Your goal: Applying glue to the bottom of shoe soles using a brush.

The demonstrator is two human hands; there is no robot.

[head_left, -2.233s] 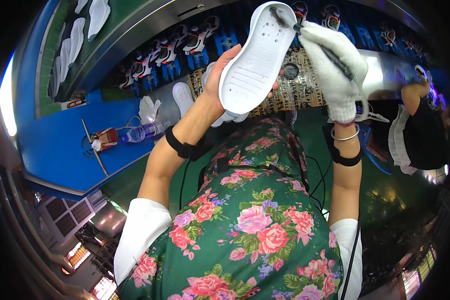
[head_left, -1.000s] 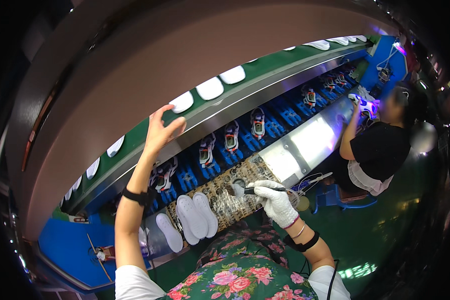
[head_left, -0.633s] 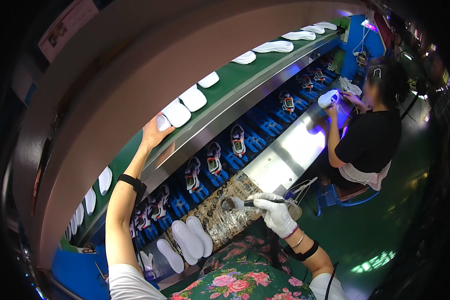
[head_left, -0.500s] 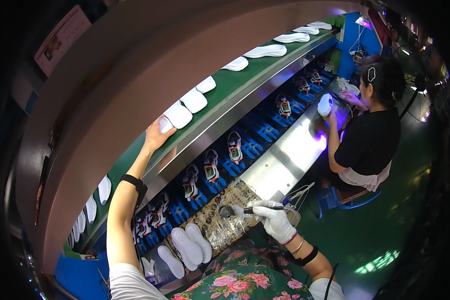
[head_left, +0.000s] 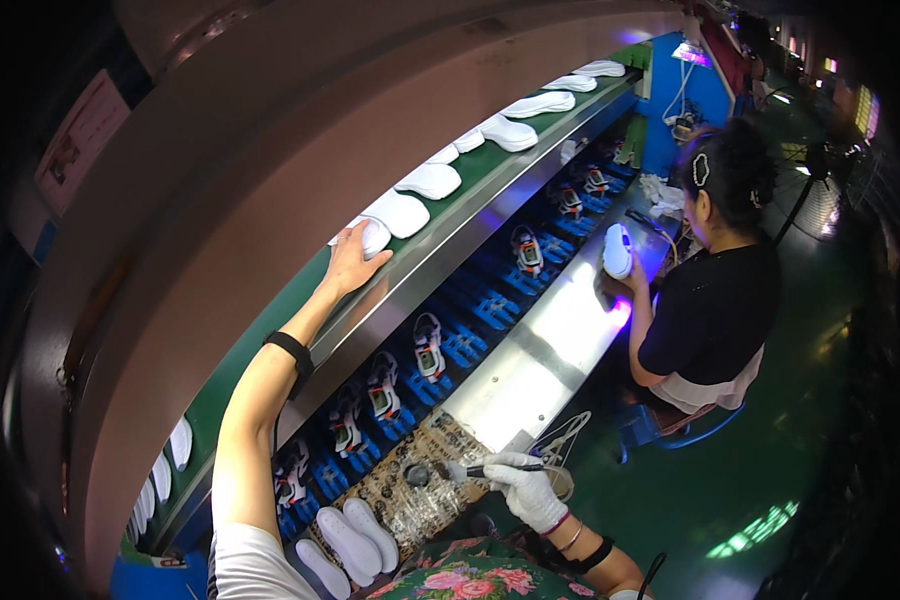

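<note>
My bare left hand (head_left: 355, 262) reaches up to the green conveyor belt. Its fingers bend over the edge of a white shoe sole (head_left: 375, 238), with the thumb toward me; the fingertips are partly hidden. In a white knit glove, my right hand (head_left: 526, 490) grips a brush (head_left: 490, 470) with a dark handle. The bristles point left, close to a small dark cup (head_left: 417, 475) on the stained, film-covered bench (head_left: 395, 515). Three white insoles (head_left: 348, 540) lie between my forearms at the bench's near left end.
More white soles (head_left: 510, 132) line the green belt (head_left: 480, 168). Below it, strapped shoe uppers (head_left: 428, 345) stand on a lower line with blue holders (head_left: 462, 345). At right, a seated co-worker (head_left: 715, 300) holds a white shoe (head_left: 618, 250) over a metal table (head_left: 510, 390).
My view has shifted, and my left hand stays at a sole on the belt. The brush has drawn slightly right of the cup. The co-worker's far hand is no longer visible.
</note>
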